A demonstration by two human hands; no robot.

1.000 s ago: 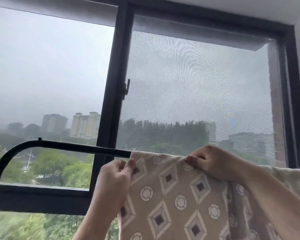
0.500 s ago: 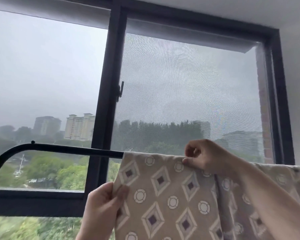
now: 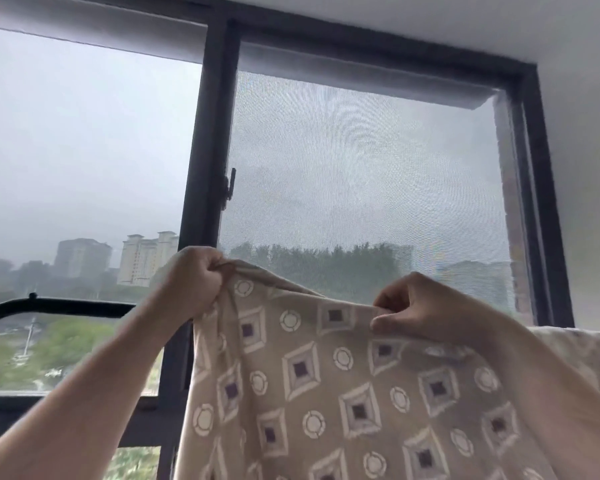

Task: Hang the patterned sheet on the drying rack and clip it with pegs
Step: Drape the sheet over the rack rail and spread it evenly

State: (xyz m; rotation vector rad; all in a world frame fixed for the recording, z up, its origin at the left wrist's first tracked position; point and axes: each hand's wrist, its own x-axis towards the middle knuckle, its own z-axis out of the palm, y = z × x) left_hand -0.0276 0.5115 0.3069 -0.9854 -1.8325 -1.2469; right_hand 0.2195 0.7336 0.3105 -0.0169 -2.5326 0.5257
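Sheet (image 3: 326, 393): was beige-tan, printed with pale nested diamonds around dark purple square centres, and pale ringed circles between them.
Sheet's part at 3 o'clock: showed the same print, paler and washed out.
Rack rail (image 3: 66, 307): was plain black, at 9 o'clock.
Window frame (image 3: 205, 168): was dark charcoal, unpatterned.
Screen mesh (image 3: 361, 168): was grey, with faint rippled moiré bands, at 12 to 1 o'clock.
Sky (image 3: 84, 133): was flat pale grey.
Tower blocks (image 3: 146, 258): were cream, one greyer in haze beside them.
Trees (image 3: 70, 341): were blurred green, at 8 o'clock.
Wall (image 3: 586, 202): was off-white.
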